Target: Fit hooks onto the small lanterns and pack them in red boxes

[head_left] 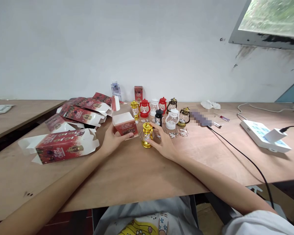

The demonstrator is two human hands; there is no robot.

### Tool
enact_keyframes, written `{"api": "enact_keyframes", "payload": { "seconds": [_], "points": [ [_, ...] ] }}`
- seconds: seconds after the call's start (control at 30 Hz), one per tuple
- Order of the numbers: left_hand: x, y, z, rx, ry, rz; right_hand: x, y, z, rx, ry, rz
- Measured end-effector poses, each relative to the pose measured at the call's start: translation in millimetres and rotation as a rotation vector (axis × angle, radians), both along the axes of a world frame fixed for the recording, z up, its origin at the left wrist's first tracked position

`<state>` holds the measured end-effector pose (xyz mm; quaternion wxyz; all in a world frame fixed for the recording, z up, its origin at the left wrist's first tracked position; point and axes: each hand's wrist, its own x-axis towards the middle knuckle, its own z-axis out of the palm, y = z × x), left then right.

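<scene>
My left hand (115, 137) grips a red printed box (126, 126), tilted, with its white-lined top end and flap open toward me. In my right hand (163, 142) is a small gold lantern (147, 135), held upright between thumb and fingers just right of the box. Whether its base touches the table cannot be made out. Behind my hands stand several similar lanterns: a gold one (135, 109), red ones, white ones (172, 119), a black one (158, 117) and bronze ones (184, 117).
Flattened red cartons (80, 112) are piled at left, with an unfolded one (63, 146) nearer. A clear bottle (115, 89) and a closed red box (138, 94) stand by the wall. To the right are a screwdriver (224, 118), crumpled tissue (210, 104), a power strip (264, 135) and a black cable (242, 155).
</scene>
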<state>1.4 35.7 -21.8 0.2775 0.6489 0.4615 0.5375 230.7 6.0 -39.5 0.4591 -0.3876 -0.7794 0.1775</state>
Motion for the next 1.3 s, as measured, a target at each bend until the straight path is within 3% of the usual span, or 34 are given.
{"api": "enact_keyframes", "payload": {
  "seconds": [0.37, 0.53, 0.7, 0.97, 1.1, 1.3],
  "points": [
    [-10.1, 13.2, -6.6, -0.322, 0.09, -0.403, -14.1, -7.6, 0.0, -0.187, 0.231, -0.064],
    [-13.4, 14.5, -7.4, -0.377, 0.059, -0.449, -8.0, -8.2, 1.1, -0.205, 0.277, -0.087],
    [-16.1, 17.8, -13.3, -0.362, -0.004, -0.444, 2.2, -7.3, 28.7, -0.089, 0.482, 0.055],
    [-15.9, 16.3, -12.4, -0.35, 0.029, -0.535, -11.0, 26.0, 83.7, -0.117, 0.458, 0.184],
    [-14.2, 14.0, -10.6, -0.353, 0.037, -0.572, -14.5, 41.6, 91.5, -0.069, 0.34, 0.17],
    [-13.8, 16.4, -15.1, -0.337, 0.0, -0.547, -19.5, 38.1, 94.6, 0.051, 0.224, 0.174]
  ]
}}
